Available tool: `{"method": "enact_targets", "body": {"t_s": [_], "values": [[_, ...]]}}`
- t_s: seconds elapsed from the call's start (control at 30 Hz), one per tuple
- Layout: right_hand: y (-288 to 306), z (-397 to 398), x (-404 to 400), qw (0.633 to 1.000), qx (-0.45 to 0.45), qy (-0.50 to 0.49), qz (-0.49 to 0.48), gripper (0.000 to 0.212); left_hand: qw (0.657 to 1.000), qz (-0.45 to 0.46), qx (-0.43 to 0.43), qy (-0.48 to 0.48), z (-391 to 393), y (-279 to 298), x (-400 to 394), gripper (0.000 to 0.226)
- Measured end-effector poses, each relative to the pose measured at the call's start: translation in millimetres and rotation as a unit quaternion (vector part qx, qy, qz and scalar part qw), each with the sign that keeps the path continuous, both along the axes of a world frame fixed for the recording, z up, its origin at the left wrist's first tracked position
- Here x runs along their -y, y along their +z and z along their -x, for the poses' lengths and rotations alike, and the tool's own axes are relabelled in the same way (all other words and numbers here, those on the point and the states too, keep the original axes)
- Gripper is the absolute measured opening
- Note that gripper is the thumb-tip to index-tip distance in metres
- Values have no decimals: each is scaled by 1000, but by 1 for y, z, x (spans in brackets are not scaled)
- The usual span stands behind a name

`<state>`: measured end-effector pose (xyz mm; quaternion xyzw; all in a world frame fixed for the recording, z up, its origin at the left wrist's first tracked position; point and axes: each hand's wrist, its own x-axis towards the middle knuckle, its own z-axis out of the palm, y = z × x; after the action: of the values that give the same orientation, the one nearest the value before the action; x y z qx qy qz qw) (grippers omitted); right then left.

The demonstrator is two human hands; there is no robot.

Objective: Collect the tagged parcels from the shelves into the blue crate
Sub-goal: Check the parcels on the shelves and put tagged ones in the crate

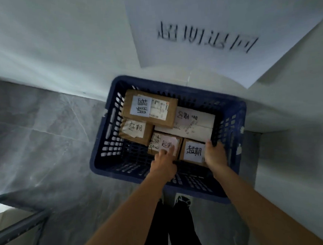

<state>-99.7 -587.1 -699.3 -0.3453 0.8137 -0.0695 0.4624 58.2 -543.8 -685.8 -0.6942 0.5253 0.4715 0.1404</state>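
The blue crate [109, 155] stands on the grey floor against a white wall. Inside lie several tagged parcels: a large brown box [155, 99], a small brown parcel [136, 131], a white box [200, 123], a small parcel with a pinkish tag [164, 142] and a brown box with a white tag [193, 151]. My left hand [164, 164] reaches into the crate and rests its fingers on the pink-tagged parcel. My right hand [215, 155] grips the right edge of the white-tagged brown box at the crate's near right corner.
A big white paper sign [208, 34] with handwritten characters hangs on the wall above the crate. A grey metal shelf frame [19, 227] juts in at the lower left. My dark trouser legs and a shoe [182, 200] stand just before the crate.
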Motion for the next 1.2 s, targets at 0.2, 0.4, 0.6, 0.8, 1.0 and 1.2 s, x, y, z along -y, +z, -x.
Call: {"method": "enact_targets", "body": {"t_s": [0.2, 0.4, 0.6, 0.8, 1.0, 1.2], "values": [[166, -64, 21, 904, -134, 377, 151, 62, 978, 197, 64, 25, -73, 136, -5, 69], [306, -180, 7, 764, -164, 558, 280, 62, 941, 295, 154, 55, -161, 285, -59, 63], [423, -302, -16, 653, -132, 618, 418, 61, 854, 395, 296, 160, -268, 420, -98, 72], [514, -387, -44, 546, -72, 625, 553, 63, 744, 430, 437, 266, -322, 533, -148, 67], [570, -426, -88, 445, 12, 643, 624, 64, 691, 393, 508, 331, -332, 591, -218, 67], [598, -449, -149, 344, 51, 679, 646, 67, 636, 330, 596, 363, -315, 608, -296, 66]]}}
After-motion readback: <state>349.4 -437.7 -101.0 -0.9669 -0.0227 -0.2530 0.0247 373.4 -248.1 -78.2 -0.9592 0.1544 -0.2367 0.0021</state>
